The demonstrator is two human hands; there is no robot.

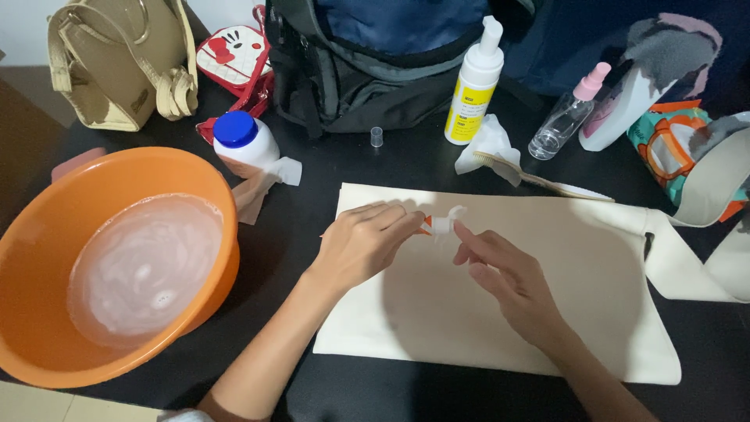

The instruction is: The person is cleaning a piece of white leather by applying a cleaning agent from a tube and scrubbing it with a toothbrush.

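Water, cloudy with suds, fills the orange basin (pixel 47 258) that stands well to the left of the cream canvas bag (pixel 469 312) lying flat on the black table (pixel 406 156). Behind the basin sits a beige handbag (pixel 117 62), and between it and the canvas bag's left edge stands a white bottle with a blue cap (pixel 244 141), beside a bit of white tissue (pixel 285 169). Over the canvas bag's upper middle, the left hand (pixel 359 246) pinches a small white-and-orange tube (pixel 434 226) between closed fingertips, while the right hand (pixel 508 277), just to its right, has thumb and forefinger at the tube's white cap and the other fingers loosely curled. By the look of it, the cap is being worked at the tip; any next move would call for a steady pinch and a fine twist, since the piece is tiny. Behind the canvas bag stand a dark backpack (pixel 375 70), a tiny clear cap (pixel 376 137), a white pump bottle with a yellow label (pixel 474 86), a crumpled tissue (pixel 488 148), a toothbrush (pixel 547 181) and a clear spray bottle with a pink top (pixel 566 113). Nothing lies between the hands and the cloth.
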